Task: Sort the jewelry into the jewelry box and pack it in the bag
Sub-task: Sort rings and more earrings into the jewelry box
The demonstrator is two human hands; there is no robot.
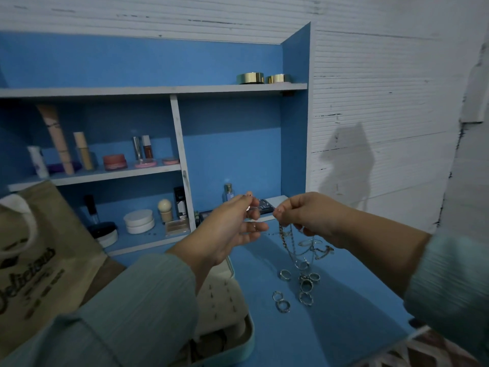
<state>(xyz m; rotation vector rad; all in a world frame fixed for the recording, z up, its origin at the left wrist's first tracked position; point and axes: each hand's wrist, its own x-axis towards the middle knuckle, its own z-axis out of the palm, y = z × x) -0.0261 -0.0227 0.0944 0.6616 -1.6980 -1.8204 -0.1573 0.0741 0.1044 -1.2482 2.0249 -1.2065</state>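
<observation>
Silver chain necklace (287,241) hangs pinched in the right hand (309,217), above the rings (304,284) mid-desktop; the left hand (235,225) pinches its other end. Sorting is underway: next, lowering it untangled into the open jewelry box (238,321) at the desktop's front-left edge, beside the bag (39,250).

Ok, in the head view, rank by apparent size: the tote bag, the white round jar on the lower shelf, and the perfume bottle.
1. tote bag, by far the largest, though it is also nearest the camera
2. white round jar
3. perfume bottle, smallest, partly hidden by the left hand
</observation>
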